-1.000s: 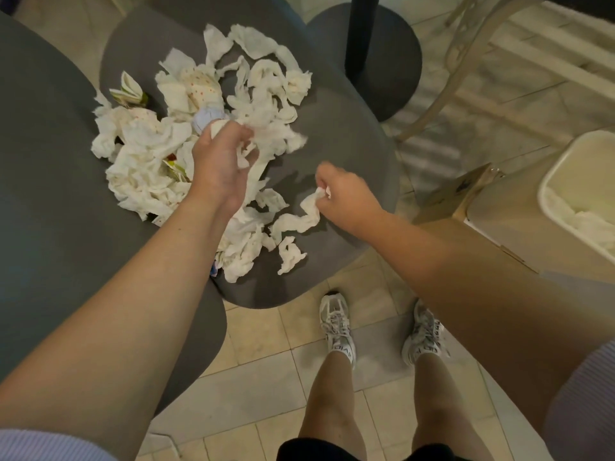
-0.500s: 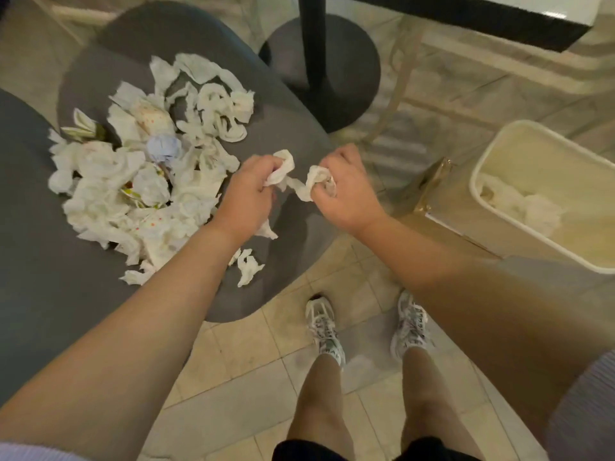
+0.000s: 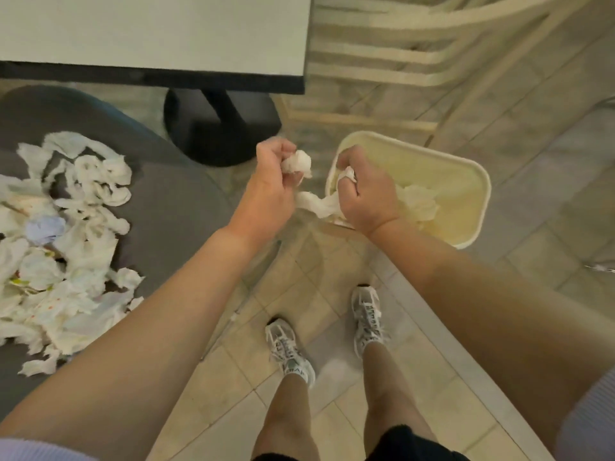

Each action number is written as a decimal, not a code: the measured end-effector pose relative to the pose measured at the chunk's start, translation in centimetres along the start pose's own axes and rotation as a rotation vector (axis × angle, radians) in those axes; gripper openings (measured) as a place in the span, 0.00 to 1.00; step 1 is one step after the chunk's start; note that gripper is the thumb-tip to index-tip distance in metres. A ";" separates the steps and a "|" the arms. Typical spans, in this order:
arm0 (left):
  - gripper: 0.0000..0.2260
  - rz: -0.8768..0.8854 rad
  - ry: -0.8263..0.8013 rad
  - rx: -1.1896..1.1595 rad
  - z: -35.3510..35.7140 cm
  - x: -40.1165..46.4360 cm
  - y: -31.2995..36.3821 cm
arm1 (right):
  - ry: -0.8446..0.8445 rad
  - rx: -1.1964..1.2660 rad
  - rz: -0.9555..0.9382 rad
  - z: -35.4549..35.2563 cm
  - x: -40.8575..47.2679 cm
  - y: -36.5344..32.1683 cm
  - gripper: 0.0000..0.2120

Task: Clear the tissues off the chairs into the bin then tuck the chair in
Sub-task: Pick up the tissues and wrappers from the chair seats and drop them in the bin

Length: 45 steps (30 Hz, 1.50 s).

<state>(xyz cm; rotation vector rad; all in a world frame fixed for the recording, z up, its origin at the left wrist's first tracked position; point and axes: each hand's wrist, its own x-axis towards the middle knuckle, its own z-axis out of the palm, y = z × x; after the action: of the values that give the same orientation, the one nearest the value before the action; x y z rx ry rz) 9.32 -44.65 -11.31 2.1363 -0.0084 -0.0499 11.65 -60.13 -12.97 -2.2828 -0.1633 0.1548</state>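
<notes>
Down at the bottom of my view I see two bare legs and a pair of white sneakers (image 3: 289, 347) planted on the pale floor tiles (image 3: 233, 377). Both forearms reach forward from the lower corners.

Left hand (image 3: 269, 188) now: fingers curled tight around a crumpled wad of tissue (image 3: 297, 164), which bulges out past the knuckles. It hangs over open floor, just left of the bin. Right hand (image 3: 364, 191): also curled, clamped on another scrap, with a twisted tissue strip (image 3: 317, 203) trailing from under it toward the left hand. I cannot tell whether that strip joins the wad. The right hand sits over the near-left rim of the bin (image 3: 479, 181), a cream rectangular tub on the floor, with discarded tissue (image 3: 417, 202) already lying inside.

Off to my left, the dark grey chair (image 3: 173, 207) carries a big heap of torn white tissues (image 3: 66, 254) spread across the seat, some spotted with red, one bluish lump among them. Well apart from the hands.

Farther out, the black pedestal base (image 3: 223, 128) stands on the floor, and above it the white table (image 3: 166, 31) with its dark edge. At the far right, a pale slatted chair (image 3: 416, 51), blurred.
</notes>
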 end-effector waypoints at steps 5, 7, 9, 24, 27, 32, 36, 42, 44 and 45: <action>0.08 0.381 -0.104 0.215 5.6 4.0 2.5 | 0.024 -0.095 0.110 -4.9 0.1 5.3 0.17; 0.09 0.399 -0.151 0.204 8.0 5.0 3.1 | 0.003 -0.143 0.121 -6.0 0.2 7.8 0.10; 0.11 0.352 -0.188 0.183 10.3 5.7 3.2 | -0.015 -0.142 0.128 -6.6 0.2 10.0 0.08; 0.19 0.047 -0.427 0.434 11.5 5.5 1.8 | -0.339 -0.316 0.128 -6.4 0.8 11.2 0.18; 0.17 0.095 -0.326 0.436 9.6 4.2 1.8 | -0.274 -0.281 -0.001 -5.2 0.8 8.9 0.15; 0.21 0.024 -0.193 0.443 4.9 0.1 0.3 | -0.331 -0.273 -0.202 -1.3 0.6 3.8 0.14; 0.25 -0.092 -0.142 0.506 0.2 -4.6 -2.7 | -0.424 -0.260 -0.343 2.9 -0.7 -0.7 0.17; 0.17 -0.220 0.025 0.627 -6.8 -14.2 -8.7 | -0.557 -0.292 -0.431 11.6 -5.2 -6.9 0.13; 0.19 -0.316 0.072 0.685 -8.7 -17.9 -10.7 | -0.644 -0.309 -0.428 14.9 -7.0 -8.5 0.17; 0.21 -0.373 0.078 0.719 -9.7 -19.7 -11.8 | -0.703 -0.322 -0.437 16.7 -7.9 -9.5 0.22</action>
<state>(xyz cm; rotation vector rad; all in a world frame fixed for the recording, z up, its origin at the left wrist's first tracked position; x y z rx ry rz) -10.18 -29.62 -15.39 2.8274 0.4838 -0.2077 0.46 -42.99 -16.28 -2.3451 -1.1051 0.7374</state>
